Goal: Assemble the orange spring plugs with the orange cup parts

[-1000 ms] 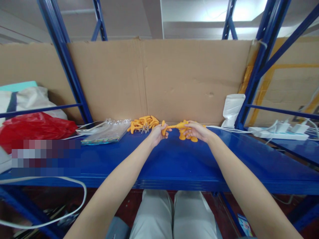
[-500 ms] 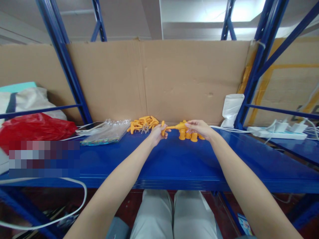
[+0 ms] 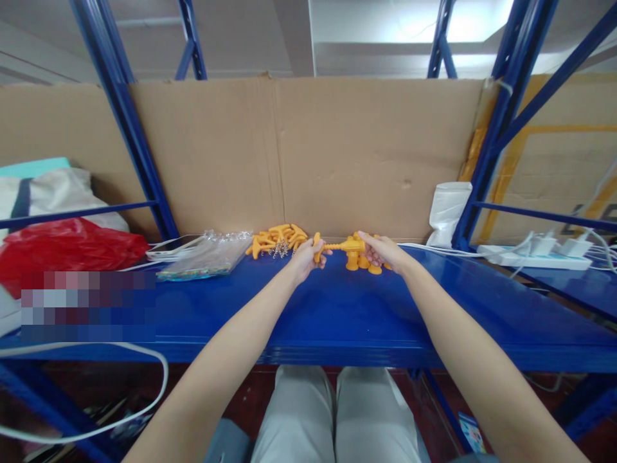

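Both my hands hold one orange plastic part (image 3: 337, 245) level above the blue shelf (image 3: 337, 308). My left hand (image 3: 306, 258) is closed round its left end, a rounded handle. My right hand (image 3: 383, 252) is closed on its right end, a thicker barrel piece. A ribbed rod spans the gap between the hands. Several short orange pieces (image 3: 361, 262) stand on the shelf under my right hand. A heap of orange T-shaped parts (image 3: 277, 238) lies just left of my left hand, by the cardboard back wall.
Clear plastic bags (image 3: 207, 254) lie left of the orange heap. A red bag (image 3: 62, 251) sits at far left. A white bag (image 3: 448, 209) leans on the blue upright at right, with a power strip (image 3: 535, 260) and cables beyond. A white cable (image 3: 96, 424) loops below the shelf.
My right hand has shifted slightly along the barrel end of the orange part; my left hand stays put on the handle. Nothing else moved.
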{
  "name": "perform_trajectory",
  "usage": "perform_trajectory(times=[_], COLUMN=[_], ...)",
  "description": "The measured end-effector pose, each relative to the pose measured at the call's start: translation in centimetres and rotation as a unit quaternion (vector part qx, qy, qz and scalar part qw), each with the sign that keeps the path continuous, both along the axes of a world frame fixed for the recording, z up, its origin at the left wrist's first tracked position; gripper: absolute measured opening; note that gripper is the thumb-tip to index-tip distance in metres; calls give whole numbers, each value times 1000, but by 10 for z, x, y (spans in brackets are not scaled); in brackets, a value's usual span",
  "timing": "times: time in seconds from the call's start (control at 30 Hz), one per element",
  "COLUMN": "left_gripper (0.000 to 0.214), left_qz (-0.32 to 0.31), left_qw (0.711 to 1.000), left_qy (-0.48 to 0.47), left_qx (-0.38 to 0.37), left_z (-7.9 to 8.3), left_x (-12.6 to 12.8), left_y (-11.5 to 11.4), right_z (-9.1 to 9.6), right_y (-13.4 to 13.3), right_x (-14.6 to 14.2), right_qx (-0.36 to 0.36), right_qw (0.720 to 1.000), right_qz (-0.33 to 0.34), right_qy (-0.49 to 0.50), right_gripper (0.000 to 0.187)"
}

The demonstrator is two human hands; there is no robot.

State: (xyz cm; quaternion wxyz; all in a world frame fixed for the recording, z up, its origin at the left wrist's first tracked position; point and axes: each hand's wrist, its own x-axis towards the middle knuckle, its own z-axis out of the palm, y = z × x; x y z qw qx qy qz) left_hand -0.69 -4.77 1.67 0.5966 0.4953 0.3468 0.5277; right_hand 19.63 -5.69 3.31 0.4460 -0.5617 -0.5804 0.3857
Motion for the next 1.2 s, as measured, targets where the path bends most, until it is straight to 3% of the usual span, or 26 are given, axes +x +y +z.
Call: perform_trajectory(times=[0.2,0.53,0.9,1.07,1.2], left_gripper=[10,11,11,13,15], left_qz=[-7,-29,50,73,92], left_qw=[999,969,984,981,977], left_qy=[35,196,127,138,165], left_qx=[37,149,118,112,100], left_z=[1,-2,9,8,7], left_x=[-2,-16,-18,-21,-23], left_y=[3,13,6,8,13], right_z=[-2,-2,0,5,8], right_y=[2,1,1,-1,-7], right_x=[-1,3,3,3,5], right_qx=[-10,-25,-47,-52,-18], right_qw=[999,997,995,996,996], right_qz=[-19,-5,-4,-17,34], right_qy=[30,66,90,77,85], right_gripper=[54,47,52,57,30])
